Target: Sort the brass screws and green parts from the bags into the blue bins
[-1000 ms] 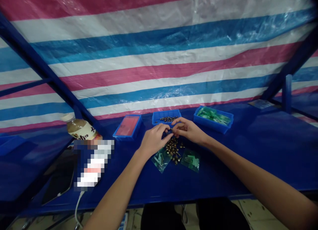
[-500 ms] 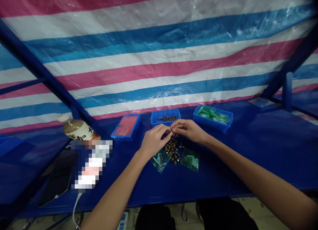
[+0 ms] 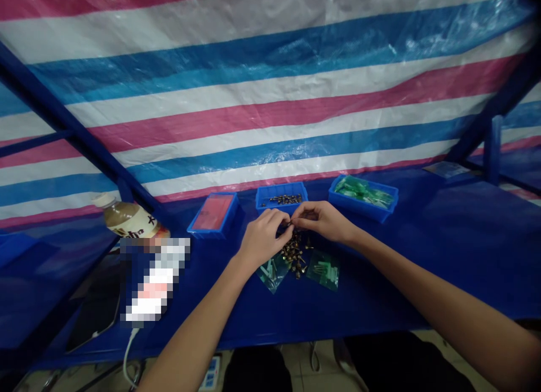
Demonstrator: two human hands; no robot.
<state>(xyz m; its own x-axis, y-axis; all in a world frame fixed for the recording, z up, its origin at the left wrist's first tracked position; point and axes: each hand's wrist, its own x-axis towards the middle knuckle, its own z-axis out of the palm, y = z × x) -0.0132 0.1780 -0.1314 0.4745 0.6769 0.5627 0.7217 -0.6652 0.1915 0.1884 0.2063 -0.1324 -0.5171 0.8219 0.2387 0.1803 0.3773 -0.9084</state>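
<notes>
My left hand (image 3: 266, 232) and my right hand (image 3: 323, 220) meet fingertip to fingertip, both closed in a pinch. Between them is a small brass-coloured metal piece (image 3: 291, 223), mostly hidden by the fingers. Right below lies a loose pile of similar brass-coloured pieces (image 3: 295, 256), some with round heads and thin shanks. A clear bag (image 3: 273, 271) with pale plugs lies left of the pile, partly under my left hand. To the pile's right is a greenish clear bag (image 3: 323, 271) holding pale plugs and screws.
Behind my hands stand a blue bin (image 3: 282, 190) of metal pieces, a blue bin (image 3: 382, 214) of green bags and a blue bin (image 3: 207, 234) with a red flat stack. At left are a bottle (image 3: 135, 220), a dark tablet (image 3: 95, 307) and a white cable (image 3: 127, 352).
My fingertips have drawn closer around the small brass-coloured piece, which showed more plainly before. The camera view has shifted slightly; the bags and bins stay in place.
</notes>
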